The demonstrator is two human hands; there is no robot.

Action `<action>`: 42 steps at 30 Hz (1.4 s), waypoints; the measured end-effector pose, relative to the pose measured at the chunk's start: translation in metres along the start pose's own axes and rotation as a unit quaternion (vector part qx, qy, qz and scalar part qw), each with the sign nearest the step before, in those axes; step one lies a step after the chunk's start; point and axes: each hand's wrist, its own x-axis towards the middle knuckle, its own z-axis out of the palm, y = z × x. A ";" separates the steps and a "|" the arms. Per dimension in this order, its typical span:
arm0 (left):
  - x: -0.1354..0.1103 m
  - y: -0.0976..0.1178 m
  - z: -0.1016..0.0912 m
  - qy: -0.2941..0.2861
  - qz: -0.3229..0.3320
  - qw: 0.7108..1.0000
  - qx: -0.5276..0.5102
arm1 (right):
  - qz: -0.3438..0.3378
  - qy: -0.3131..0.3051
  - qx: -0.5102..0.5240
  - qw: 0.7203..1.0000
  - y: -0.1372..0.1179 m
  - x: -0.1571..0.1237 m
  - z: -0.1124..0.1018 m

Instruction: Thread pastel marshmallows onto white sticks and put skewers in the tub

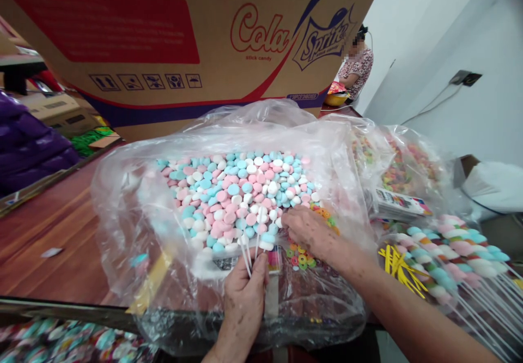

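My left hand (246,292), low in the middle, is closed around several thin white sticks (246,254) that point up. Small blue and white marshmallows (267,239) sit just above its thumb, seemingly on one of the sticks. Beyond lies a heap of pink, white and blue marshmallows (232,188) on a clear plastic bag (131,188). At the heap's right edge, my right hand (308,229) has its fingers curled together; whatever they pinch is hidden. Beside and beneath it are small ring-shaped gummies (301,256) in orange, yellow and green.
A big cardboard carton (163,41) stands behind the heap. To the right lie finished-looking marshmallow skewers (461,248), yellow ties (402,270) and bags of colourful candy (404,158). Purple packages (32,139) are at left on the wooden table (73,232). Another person (357,68) sits behind.
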 end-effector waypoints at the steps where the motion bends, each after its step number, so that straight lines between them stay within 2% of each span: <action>1: 0.000 0.000 0.000 0.002 0.001 1.000 -0.001 | 0.000 0.000 -0.004 1.000 -0.002 -0.001 -0.001; 5: 0.000 0.002 0.001 0.011 0.000 1.000 0.010 | 0.002 -0.021 -0.006 1.000 -0.005 0.000 -0.006; 10: -0.001 0.001 0.000 0.006 -0.001 1.000 0.004 | -0.037 0.013 -0.030 0.999 0.001 0.001 -0.002; 12: -0.001 0.000 -0.001 0.003 0.001 1.000 0.003 | -0.043 0.003 -0.028 0.999 0.002 0.000 -0.004; 14: -0.001 0.001 -0.001 0.002 0.002 1.000 0.001 | -0.034 0.000 -0.008 0.999 0.002 -0.003 -0.009; 17: 0.000 0.002 0.000 -0.001 0.000 1.000 -0.004 | 0.008 0.034 0.029 0.999 0.007 -0.007 -0.019; 21: 0.000 0.000 0.001 0.009 0.003 1.000 -0.021 | 0.035 0.059 -0.006 0.998 0.014 -0.011 -0.023; 26: 0.003 -0.002 0.002 0.010 -0.004 0.999 -0.045 | 0.007 0.070 -0.084 0.994 0.003 -0.002 -0.012; 31: 0.003 0.000 0.002 0.017 -0.011 0.999 -0.045 | -0.044 0.046 -0.123 0.990 -0.010 0.011 0.007; 35: 0.002 0.002 0.001 0.012 -0.008 0.998 -0.053 | 0.000 0.049 -0.095 0.994 -0.010 0.009 0.003; 40: 0.003 -0.003 0.000 0.011 -0.012 0.998 -0.057 | 0.054 0.097 -0.031 0.993 -0.002 0.001 -0.014; 42: 0.003 -0.003 0.000 0.014 -0.006 0.999 -0.044 | 0.060 0.087 -0.035 0.994 0.001 -0.002 -0.018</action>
